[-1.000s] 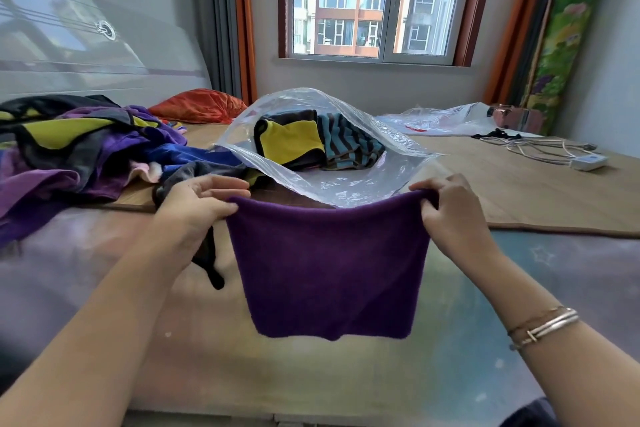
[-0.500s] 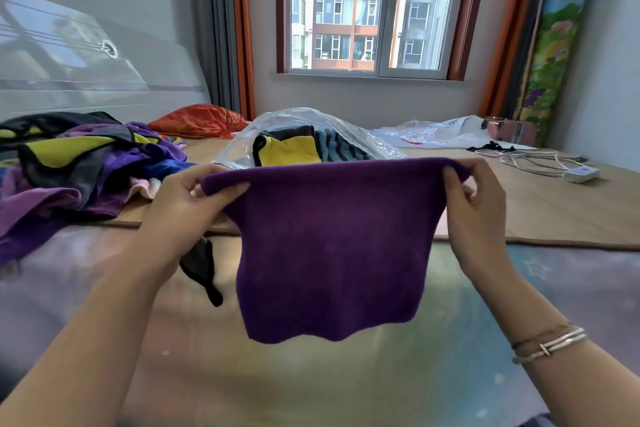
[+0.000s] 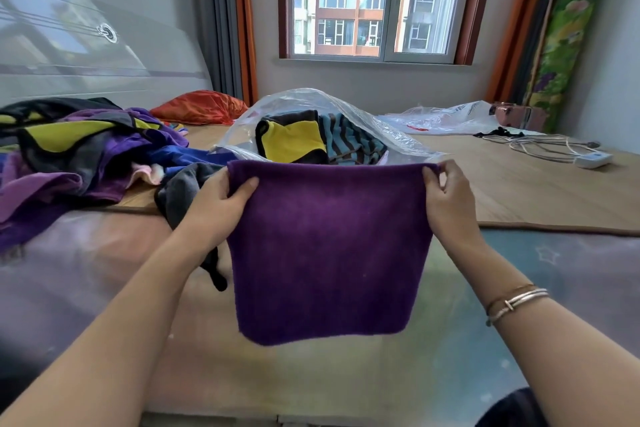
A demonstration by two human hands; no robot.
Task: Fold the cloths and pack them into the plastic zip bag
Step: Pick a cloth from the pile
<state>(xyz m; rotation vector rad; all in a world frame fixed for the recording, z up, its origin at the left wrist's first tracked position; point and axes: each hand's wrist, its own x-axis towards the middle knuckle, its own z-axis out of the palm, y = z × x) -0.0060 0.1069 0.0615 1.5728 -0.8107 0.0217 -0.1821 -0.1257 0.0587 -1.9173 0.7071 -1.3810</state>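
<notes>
Two hands, the left hand [image 3: 221, 198] and the right hand [image 3: 446, 198], each pinch a top corner of the purple cloth [image 3: 329, 250]. It hangs flat below the grip. The plastic bag [image 3: 346, 108] sits just behind, equally near both hands.

A brown-framed sliding window [image 3: 374, 2] in the pale grey back wall [image 3: 363, 83] lets in daylight and shows apartment blocks outside. Orange and grey curtains [image 3: 228, 21] hang at its left, orange ones at its right. A glossy white headboard [image 3: 86, 52] stands on the left; a colourful cartoon-landscape mat [image 3: 568, 31] leans upright on the right. A woven tan bamboo mat [image 3: 526, 194] covers the bed.
</notes>
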